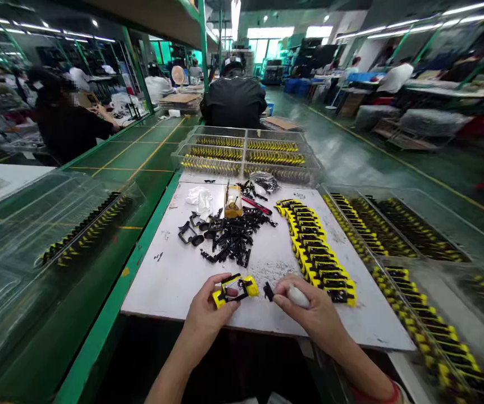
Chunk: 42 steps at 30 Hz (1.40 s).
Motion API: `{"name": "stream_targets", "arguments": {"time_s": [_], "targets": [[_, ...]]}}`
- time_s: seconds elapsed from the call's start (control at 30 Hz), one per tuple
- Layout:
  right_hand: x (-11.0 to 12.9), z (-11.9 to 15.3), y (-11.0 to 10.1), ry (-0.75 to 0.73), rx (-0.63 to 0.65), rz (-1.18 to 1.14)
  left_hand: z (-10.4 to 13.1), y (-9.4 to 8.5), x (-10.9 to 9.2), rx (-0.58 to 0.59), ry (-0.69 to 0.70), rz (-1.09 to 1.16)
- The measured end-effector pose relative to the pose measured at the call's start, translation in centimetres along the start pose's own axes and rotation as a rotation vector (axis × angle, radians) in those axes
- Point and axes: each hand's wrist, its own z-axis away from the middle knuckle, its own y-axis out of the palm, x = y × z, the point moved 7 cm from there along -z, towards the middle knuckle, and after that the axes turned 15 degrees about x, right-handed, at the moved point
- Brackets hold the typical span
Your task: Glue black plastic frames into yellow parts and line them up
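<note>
Fingers of the left hand (208, 311) clamp the yellow chassis (235, 289); the right hand (309, 308) pinches a small black part (268, 291) just beside it.

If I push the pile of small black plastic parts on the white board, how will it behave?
The pile of black plastic parts lies loose, so it would probably scatter rather than slide together. The pieces look thin and light, and their hooked shapes may tangle. The white board looks smooth, so they likely slip easily.

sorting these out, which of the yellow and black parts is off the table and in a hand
The yellow and black part held in the left hand. The others lie in a row on the white board or in trays.
</note>
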Motion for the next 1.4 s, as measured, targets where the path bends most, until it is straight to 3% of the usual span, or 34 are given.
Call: {"name": "stream_targets", "arguments": {"time_s": [0.17,0.37,0.63,1.03,1.27,1.4], "targets": [[-0.2,-0.8,1.0,0.013,0.012,-0.021,0.5,0.9,-0.4,0.033,0.019,0.157],[0.3,-1.5,2.3,-0.120,0.048,0.051,0.2,1.5,0.3,0.085,-0.005,0.285],[1.1,-0.7,4.0,-0.290,0.223,0.402,0.1,1.3,0.6,0.072,-0.033,0.241],[1.8,-0.1,5.4,-0.286,0.388,0.753,0.0,1.5,0.4,0.122,-0.015,0.273],[2.0,-0.4,5.1,-0.264,0.379,0.650,-0.1,1.5,0.1,0.218,0.007,0.289],[1.1,-1.0,3.3,-0.127,0.201,0.303,0.0,0.9,0.0,0.212,0.029,0.295]]}}
